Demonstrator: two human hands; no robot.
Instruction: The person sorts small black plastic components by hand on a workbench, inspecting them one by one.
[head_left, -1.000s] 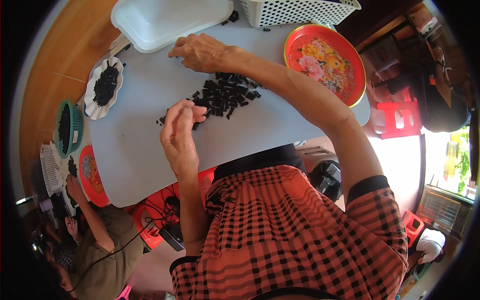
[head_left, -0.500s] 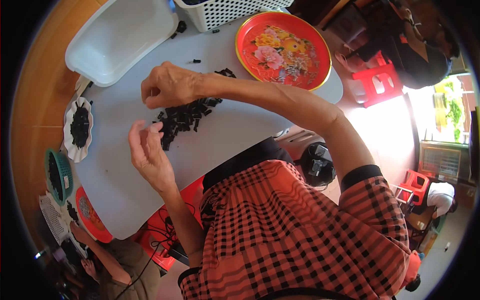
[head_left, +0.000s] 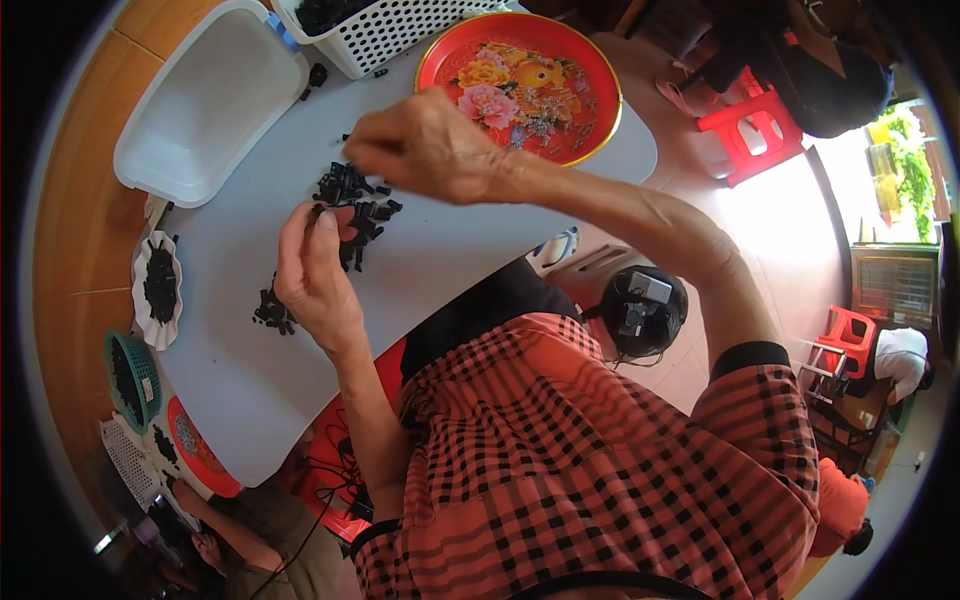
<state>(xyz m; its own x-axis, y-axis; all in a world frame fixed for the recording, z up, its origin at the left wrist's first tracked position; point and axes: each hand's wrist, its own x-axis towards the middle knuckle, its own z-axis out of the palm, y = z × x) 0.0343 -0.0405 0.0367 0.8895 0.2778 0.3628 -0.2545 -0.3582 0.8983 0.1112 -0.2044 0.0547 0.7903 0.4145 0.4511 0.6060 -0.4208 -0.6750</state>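
Note:
My left hand [head_left: 318, 275] is raised over the near-left side of a pile of small black plastic parts [head_left: 345, 183]. Its thumb and fingers are pinched together on one small black part [head_left: 318, 210]. To its right and farther off, my right hand [head_left: 430, 148] hovers above the grey table [head_left: 230, 400], just right of the pile. Motion blurs its curled fingers, and whatever they hold cannot be made out. A smaller cluster of black parts [head_left: 273, 312] lies left of my left wrist. Part of the main pile is hidden behind my left fingers.
A red flowered tray [head_left: 440, 50] with small metal pieces stands far right. At the back are a white bin [head_left: 150, 165] and a white perforated basket [head_left: 385, 45] of black parts. Along the left sit a fluted white dish [head_left: 143, 290] and a green basket [head_left: 150, 370]. Other people are nearby.
My left hand has gone from spread fingers to a pinch on a black part. My right hand has moved rightward off the pile. Some black parts now lie apart, nearer on the left. The view has shifted.

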